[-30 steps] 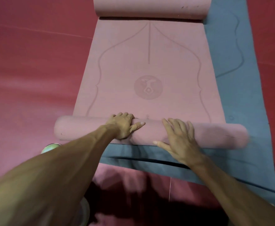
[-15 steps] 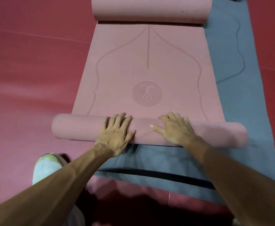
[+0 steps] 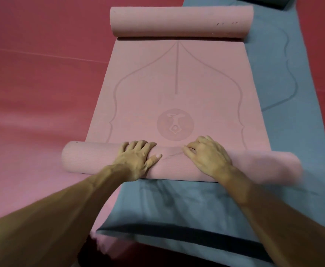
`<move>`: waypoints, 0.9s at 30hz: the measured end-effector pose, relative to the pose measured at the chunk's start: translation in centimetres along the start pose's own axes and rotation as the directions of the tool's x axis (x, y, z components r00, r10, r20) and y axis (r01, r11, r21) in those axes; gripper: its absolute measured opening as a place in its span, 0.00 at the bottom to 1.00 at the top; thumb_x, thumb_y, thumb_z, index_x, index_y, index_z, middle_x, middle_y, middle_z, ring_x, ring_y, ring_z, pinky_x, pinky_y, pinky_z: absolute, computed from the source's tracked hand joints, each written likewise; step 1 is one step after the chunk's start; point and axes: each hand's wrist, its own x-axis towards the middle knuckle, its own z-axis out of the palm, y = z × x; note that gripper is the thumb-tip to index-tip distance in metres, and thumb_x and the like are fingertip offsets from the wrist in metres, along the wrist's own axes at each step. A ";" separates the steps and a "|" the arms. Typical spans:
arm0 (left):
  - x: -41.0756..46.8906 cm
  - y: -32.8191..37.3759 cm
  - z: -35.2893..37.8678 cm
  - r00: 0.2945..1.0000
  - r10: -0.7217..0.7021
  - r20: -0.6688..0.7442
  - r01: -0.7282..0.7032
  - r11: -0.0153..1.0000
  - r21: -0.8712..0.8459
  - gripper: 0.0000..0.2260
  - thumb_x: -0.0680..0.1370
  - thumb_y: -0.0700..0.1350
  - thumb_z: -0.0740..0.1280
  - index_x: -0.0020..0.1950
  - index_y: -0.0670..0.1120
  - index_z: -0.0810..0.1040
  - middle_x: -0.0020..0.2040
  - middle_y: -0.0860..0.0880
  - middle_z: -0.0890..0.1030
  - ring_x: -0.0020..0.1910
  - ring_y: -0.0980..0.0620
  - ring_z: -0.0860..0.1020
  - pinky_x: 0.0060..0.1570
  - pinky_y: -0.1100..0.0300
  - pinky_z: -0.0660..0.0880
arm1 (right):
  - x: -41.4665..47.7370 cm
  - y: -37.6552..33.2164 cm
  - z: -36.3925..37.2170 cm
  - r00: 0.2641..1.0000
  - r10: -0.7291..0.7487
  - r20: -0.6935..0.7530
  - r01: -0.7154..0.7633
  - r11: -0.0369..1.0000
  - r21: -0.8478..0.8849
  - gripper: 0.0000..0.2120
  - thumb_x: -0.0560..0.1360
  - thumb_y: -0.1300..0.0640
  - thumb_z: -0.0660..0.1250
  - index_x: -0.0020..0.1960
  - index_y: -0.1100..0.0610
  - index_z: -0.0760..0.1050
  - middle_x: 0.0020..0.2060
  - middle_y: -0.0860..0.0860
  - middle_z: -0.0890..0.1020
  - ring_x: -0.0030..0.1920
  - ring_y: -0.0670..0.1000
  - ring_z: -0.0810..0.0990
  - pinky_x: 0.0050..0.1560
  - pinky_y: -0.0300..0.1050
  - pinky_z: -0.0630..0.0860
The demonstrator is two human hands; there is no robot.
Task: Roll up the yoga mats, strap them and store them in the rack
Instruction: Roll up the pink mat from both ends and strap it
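A pink mat [image 3: 177, 83] with an embossed arch outline and round emblem overlies a grey-blue mat [image 3: 285, 78] on red floor [image 3: 42, 74].

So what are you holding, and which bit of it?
Nothing is truly held. The left grip and right grip press on top of the near pink roll, around its middle.
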 end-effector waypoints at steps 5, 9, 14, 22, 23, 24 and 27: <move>3.0 -0.3 -1.6 0.997 -0.015 0.080 0.017 1.000 -0.025 0.23 0.80 0.63 0.46 0.71 0.59 0.65 0.70 0.55 0.67 0.68 0.50 0.67 0.68 0.51 0.58 | 0.4 0.2 0.1 0.992 -0.084 -0.098 0.069 0.987 -0.144 0.26 0.80 0.45 0.44 0.51 0.54 0.79 0.47 0.53 0.79 0.53 0.57 0.78 0.55 0.52 0.69; 5.1 -0.5 -2.6 0.982 -0.046 0.180 0.058 0.997 -0.060 0.22 0.80 0.62 0.46 0.72 0.61 0.65 0.71 0.53 0.66 0.69 0.47 0.65 0.68 0.49 0.59 | -0.7 0.0 1.4 0.963 -0.131 -0.235 0.087 0.978 -0.192 0.22 0.79 0.46 0.51 0.54 0.58 0.78 0.44 0.55 0.80 0.46 0.59 0.78 0.50 0.55 0.74; 6.3 -0.7 -2.9 0.974 -0.072 0.216 0.083 0.996 -0.041 0.24 0.80 0.63 0.45 0.71 0.60 0.66 0.68 0.48 0.69 0.68 0.45 0.67 0.68 0.47 0.61 | -1.1 -0.7 2.0 0.978 -0.133 -0.162 0.096 0.971 -0.218 0.41 0.71 0.30 0.51 0.63 0.64 0.73 0.55 0.61 0.78 0.53 0.63 0.77 0.59 0.62 0.71; 6.3 0.6 -3.3 0.981 -0.172 0.086 0.172 0.985 0.007 0.23 0.82 0.57 0.44 0.68 0.52 0.72 0.68 0.45 0.73 0.66 0.44 0.69 0.65 0.48 0.61 | 1.1 -0.6 0.2 0.990 -0.120 0.071 0.137 0.929 -0.343 0.48 0.62 0.45 0.75 0.75 0.54 0.55 0.63 0.54 0.70 0.62 0.57 0.70 0.63 0.54 0.63; 6.2 0.8 -3.2 0.980 -0.192 0.058 0.191 0.981 0.014 0.23 0.82 0.56 0.44 0.67 0.52 0.72 0.67 0.45 0.74 0.66 0.44 0.70 0.65 0.48 0.61 | 1.4 -0.6 -0.1 0.990 -0.116 0.086 0.138 0.930 -0.342 0.46 0.62 0.46 0.75 0.73 0.53 0.56 0.62 0.54 0.70 0.60 0.57 0.71 0.61 0.54 0.64; 6.0 0.9 -3.2 0.978 -0.204 0.034 0.203 0.979 0.021 0.23 0.82 0.55 0.44 0.66 0.51 0.73 0.66 0.45 0.75 0.65 0.44 0.71 0.65 0.49 0.61 | 1.6 -0.5 -0.4 0.989 -0.107 0.104 0.136 0.931 -0.338 0.45 0.62 0.46 0.74 0.72 0.53 0.57 0.61 0.54 0.71 0.60 0.57 0.72 0.59 0.53 0.65; 5.0 1.0 -2.9 0.985 -0.170 -0.032 0.172 0.984 0.054 0.21 0.82 0.52 0.44 0.66 0.51 0.72 0.65 0.45 0.75 0.64 0.43 0.71 0.65 0.49 0.61 | 2.2 -0.5 -1.0 0.989 -0.089 0.121 0.124 0.940 -0.317 0.44 0.59 0.45 0.75 0.69 0.52 0.59 0.59 0.54 0.73 0.58 0.57 0.73 0.56 0.52 0.66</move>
